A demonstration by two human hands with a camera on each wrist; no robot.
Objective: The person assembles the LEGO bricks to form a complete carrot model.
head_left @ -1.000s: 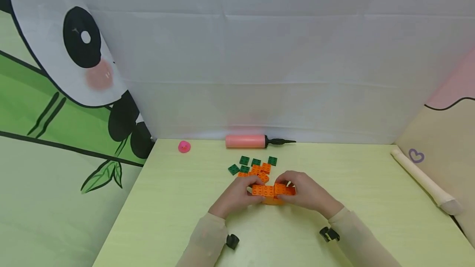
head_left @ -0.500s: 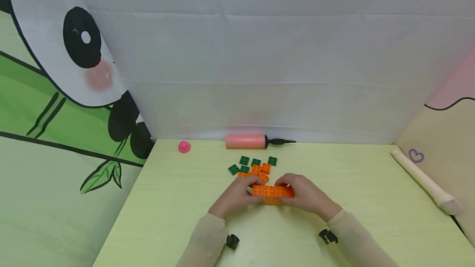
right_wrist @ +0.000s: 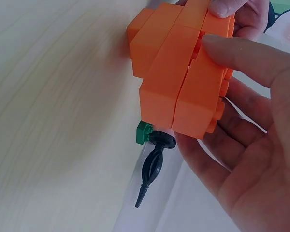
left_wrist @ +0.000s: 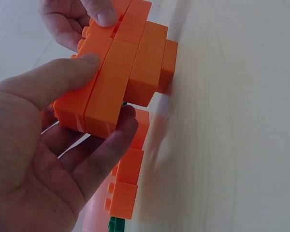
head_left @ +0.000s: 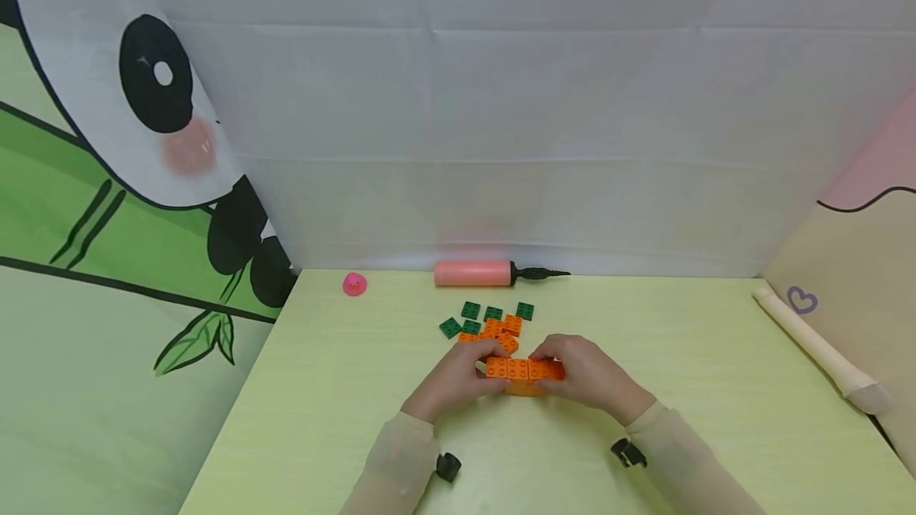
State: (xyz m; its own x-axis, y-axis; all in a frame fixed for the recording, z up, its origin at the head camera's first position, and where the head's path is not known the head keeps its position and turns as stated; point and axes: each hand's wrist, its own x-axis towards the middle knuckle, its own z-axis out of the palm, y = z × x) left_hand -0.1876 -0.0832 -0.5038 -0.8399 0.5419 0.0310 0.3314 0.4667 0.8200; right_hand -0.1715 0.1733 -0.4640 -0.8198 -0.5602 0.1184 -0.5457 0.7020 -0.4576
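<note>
A stepped build of orange toy bricks (head_left: 518,369) sits low over the table in the head view, narrow at the bottom and wider above. My left hand (head_left: 465,376) grips its left end, thumb on the near side and fingers behind. At the other end my right hand (head_left: 594,376) pinches a top-layer brick (right_wrist: 198,96). Between that brick and the layer below, the right wrist view shows a thin gap with studs in it. Just behind the build lie loose orange bricks (head_left: 512,324) and several green bricks (head_left: 471,310).
At the table's back edge lies a pink hand pump (head_left: 474,273) with a black nozzle. A pink rubber duck (head_left: 354,284) stands at the back left. Along the right edge runs a long cream-coloured roll (head_left: 816,348). A white cloth (head_left: 572,141) hangs behind the table.
My right hand has shifted slightly left and lowered its orange brick, which now sits flush in line with the top row. The left hand stays in place.
</note>
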